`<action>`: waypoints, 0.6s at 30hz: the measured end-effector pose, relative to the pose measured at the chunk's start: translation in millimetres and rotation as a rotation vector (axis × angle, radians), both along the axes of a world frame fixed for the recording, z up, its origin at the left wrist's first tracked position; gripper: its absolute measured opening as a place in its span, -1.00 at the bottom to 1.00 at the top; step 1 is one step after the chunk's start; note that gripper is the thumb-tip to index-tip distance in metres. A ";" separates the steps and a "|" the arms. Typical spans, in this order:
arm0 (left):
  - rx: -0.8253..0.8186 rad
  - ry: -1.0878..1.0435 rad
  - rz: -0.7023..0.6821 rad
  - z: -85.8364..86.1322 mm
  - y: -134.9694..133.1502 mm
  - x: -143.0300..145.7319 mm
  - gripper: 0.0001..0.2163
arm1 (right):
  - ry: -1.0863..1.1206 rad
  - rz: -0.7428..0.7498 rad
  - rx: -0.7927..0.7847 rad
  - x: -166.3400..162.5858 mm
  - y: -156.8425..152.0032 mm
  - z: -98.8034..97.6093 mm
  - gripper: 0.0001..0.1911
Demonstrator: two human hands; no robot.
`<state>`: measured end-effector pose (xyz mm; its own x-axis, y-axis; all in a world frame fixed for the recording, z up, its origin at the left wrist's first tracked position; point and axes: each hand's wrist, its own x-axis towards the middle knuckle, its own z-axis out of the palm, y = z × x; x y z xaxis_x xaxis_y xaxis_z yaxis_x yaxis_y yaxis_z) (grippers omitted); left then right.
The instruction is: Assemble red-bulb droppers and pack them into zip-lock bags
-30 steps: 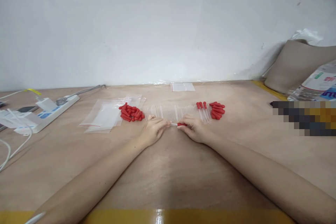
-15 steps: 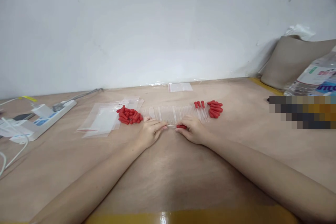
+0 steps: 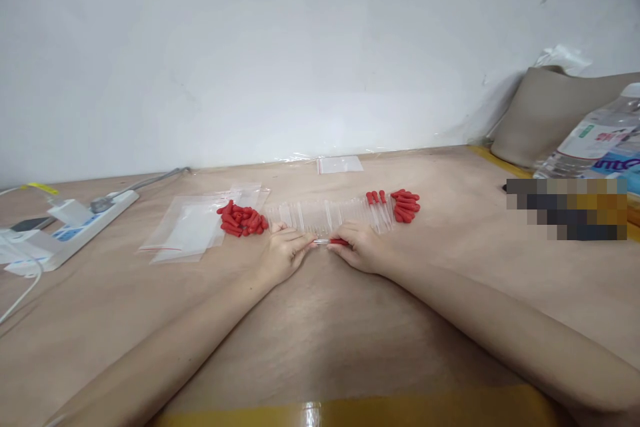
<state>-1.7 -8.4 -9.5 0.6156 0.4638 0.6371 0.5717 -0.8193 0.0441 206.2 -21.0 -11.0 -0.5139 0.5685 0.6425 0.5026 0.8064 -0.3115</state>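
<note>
My left hand (image 3: 290, 248) pinches one end of a clear glass dropper tube (image 3: 321, 241). My right hand (image 3: 359, 247) grips a red rubber dropper bulb (image 3: 337, 241) at the tube's other end; my fingers partly cover the joint. Just beyond my hands lies a row of clear tubes (image 3: 310, 215). At the row's right end, 3 tubes carry red bulbs (image 3: 375, 197). A small stack of red bulbs (image 3: 407, 205) sits right of them. Left of the row, a heap of loose red bulbs (image 3: 243, 219) rests partly on plastic bags.
Clear zip bags (image 3: 185, 227) lie at the left, and a smaller bag (image 3: 340, 165) near the wall. A white power strip (image 3: 85, 230) with plugs and cables stands far left. At the right are a grey-brown container (image 3: 545, 113) and a plastic bottle (image 3: 583, 143).
My two hands are slightly closer together, and less of the tube and bulb shows between them. The whole view has shifted a little.
</note>
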 end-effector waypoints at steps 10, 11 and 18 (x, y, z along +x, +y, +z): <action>-0.038 -0.062 0.034 2.4 2.8 4.4 -0.86 | 0.106 0.000 -0.139 4.3 12.7 -0.2 -0.88; -0.029 -0.080 0.033 2.1 3.5 4.2 -0.86 | 0.143 -0.007 -0.176 5.8 12.7 0.1 -0.87; -0.022 -0.061 -0.011 0.9 -0.2 -0.2 -0.86 | 0.199 -0.050 -0.337 15.7 7.9 -4.0 -0.87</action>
